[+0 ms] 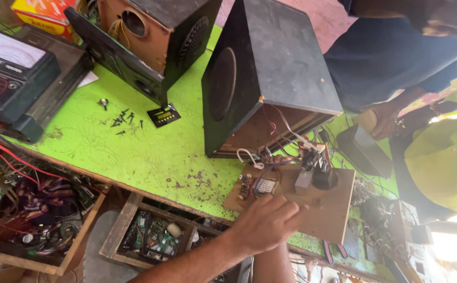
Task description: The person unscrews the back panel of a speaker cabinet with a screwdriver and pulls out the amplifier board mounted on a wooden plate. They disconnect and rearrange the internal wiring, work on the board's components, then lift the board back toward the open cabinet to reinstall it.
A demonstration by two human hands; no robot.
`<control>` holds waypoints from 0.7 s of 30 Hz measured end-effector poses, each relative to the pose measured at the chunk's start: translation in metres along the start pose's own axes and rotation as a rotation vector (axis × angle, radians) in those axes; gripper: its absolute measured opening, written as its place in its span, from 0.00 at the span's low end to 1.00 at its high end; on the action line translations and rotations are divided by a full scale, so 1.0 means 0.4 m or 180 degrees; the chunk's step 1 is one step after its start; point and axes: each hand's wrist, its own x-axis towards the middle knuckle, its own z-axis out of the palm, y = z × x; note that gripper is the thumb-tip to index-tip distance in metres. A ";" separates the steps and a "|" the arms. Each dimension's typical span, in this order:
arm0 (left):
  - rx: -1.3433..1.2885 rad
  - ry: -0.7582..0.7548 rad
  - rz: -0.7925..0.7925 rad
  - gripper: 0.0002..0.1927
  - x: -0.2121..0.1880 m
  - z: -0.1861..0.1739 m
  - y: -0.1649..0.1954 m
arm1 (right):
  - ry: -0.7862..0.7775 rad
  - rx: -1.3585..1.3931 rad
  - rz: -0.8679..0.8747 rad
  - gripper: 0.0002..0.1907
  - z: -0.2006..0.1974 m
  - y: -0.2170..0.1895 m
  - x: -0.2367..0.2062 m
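Note:
My left hand (265,224) comes in from the lower left and grips the near edge of a brown wooden board (328,209), fingers on top. The board carries a small circuit board (264,186), a black part (323,177) and coloured wires that run up into the open back of a black speaker box (275,68). A second forearm (270,267) rises beneath the board at the bottom edge; its hand is hidden, so my right hand is not seen.
A second opened speaker box (155,36) and a multimeter (8,63) stand at the back left of the green table (134,152). Loose screws (121,120) and a small display module (164,115) lie between them. Wooden trays of circuit boards (155,236) and wires (29,209) sit below. Another person's hand (385,119) holds a dark object (364,151) at right.

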 end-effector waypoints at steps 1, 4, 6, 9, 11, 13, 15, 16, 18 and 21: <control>-0.0004 -0.0024 -0.0029 0.18 -0.003 -0.005 -0.002 | 0.0005 0.0002 -0.0003 0.19 -0.002 0.002 -0.002; -0.0590 0.0105 0.0237 0.20 -0.017 -0.040 -0.018 | -0.0003 0.0029 0.0010 0.20 -0.020 0.009 -0.004; -0.0734 0.0488 -0.0018 0.17 -0.041 -0.081 -0.038 | -0.0007 0.0028 0.0021 0.20 -0.036 0.013 -0.008; -0.0821 0.1033 -0.0957 0.09 -0.057 -0.122 -0.094 | -0.0006 0.0034 0.0005 0.20 -0.057 0.017 -0.012; -0.1100 0.1217 -0.1757 0.09 -0.064 -0.142 -0.149 | -0.0015 0.0036 0.0019 0.20 -0.066 0.016 -0.008; -0.2095 0.1262 -0.2819 0.10 -0.068 -0.152 -0.200 | -0.0034 0.0035 0.0023 0.20 -0.070 0.015 -0.005; -0.2813 0.1335 -0.3449 0.12 -0.077 -0.157 -0.238 | -0.0033 0.0061 0.0018 0.20 -0.071 0.015 -0.002; -0.3025 0.1405 -0.3548 0.13 -0.081 -0.157 -0.252 | -0.0027 0.0063 0.0025 0.20 -0.071 0.016 -0.003; -0.3012 0.1289 -0.3687 0.15 -0.090 -0.148 -0.264 | -0.0032 0.0077 0.0018 0.20 -0.068 0.019 -0.003; -0.2289 0.0686 -0.3556 0.19 -0.099 -0.119 -0.265 | -0.0034 0.0104 0.0028 0.20 -0.061 0.024 -0.003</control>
